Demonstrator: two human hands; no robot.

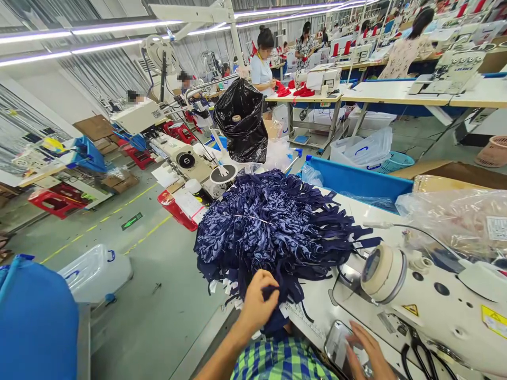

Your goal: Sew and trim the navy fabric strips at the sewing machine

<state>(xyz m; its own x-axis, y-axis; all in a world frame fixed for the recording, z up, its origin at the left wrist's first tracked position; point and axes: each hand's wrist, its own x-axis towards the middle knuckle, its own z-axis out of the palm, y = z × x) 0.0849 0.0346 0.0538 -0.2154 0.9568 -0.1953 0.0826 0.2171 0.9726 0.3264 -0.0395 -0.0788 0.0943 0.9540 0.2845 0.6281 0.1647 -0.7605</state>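
A large pile of navy garment pieces [257,221], with lighter blue patterned parts and loose strips, covers the left part of the sewing table [319,311]. At the pile's near edge my left hand [257,301] is closed, thumb and fingers pinching navy fabric that hangs down toward my lap. My right hand [368,351] is lower right, its fingers apart and holding nothing. Beside it lies a silver-rimmed, rounded flat object [336,343]; whether the fingertips touch it I cannot tell. Black-handled scissors [420,351] rest to the right, by the sewing machine [431,301].
A black plastic bag [243,121] hangs open behind the pile. Another sewing machine [186,158] stands back left. Blue fabric bins flank me, one at left [39,316] and one behind the table [356,182]. Clear plastic wrapping [455,216] lies at right. Several people sit farther back.
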